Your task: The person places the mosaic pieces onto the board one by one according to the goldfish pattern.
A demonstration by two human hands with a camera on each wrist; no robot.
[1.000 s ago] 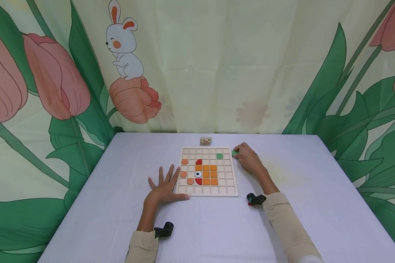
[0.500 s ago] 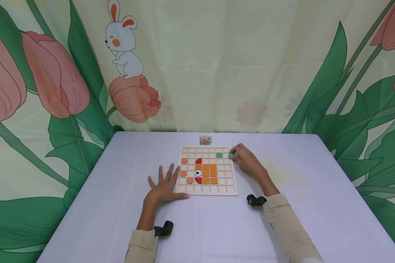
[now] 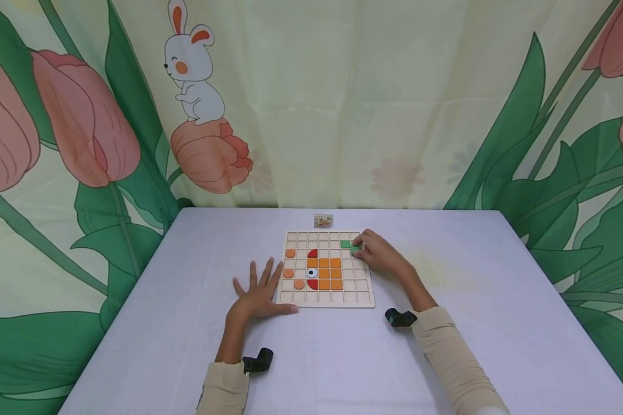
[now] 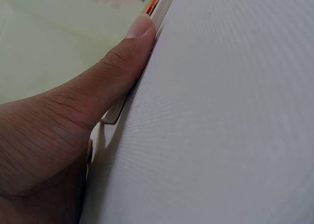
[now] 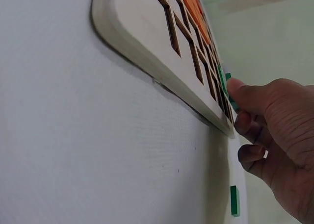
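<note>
The wooden grid board (image 3: pixel 358 297) lies flat on the table. My right hand (image 3: pixel 381 253) reaches over its far right corner and pinches a small green square tile (image 3: pixel 355 250) between thumb and fingers. Just left of that tile, another green tile (image 3: pixel 345 244) sits in a cell. Spread wide, my left hand (image 3: pixel 258 297) rests at the board's near left corner, fingertips at the left side and thumb (image 4: pixel 140 35) along the front edge. Orange squares (image 3: pixel 324 273), two red quarter-round pieces (image 3: pixel 312 253), an eye piece (image 3: pixel 312 272) and three orange discs (image 3: pixel 288 273) are on the board.
A small patterned piece (image 3: pixel 323 221) lies behind the board. In the right wrist view, one more green tile (image 5: pixel 235 201) lies on the table beyond the board, below my right hand. A printed curtain (image 3: pixel 311 115) hangs behind the white table (image 3: pixel 342 363).
My right hand has brought the green tile leftward from outside the board's right edge onto its upper right cells, beside the other green tile. The left hand stays in place.
</note>
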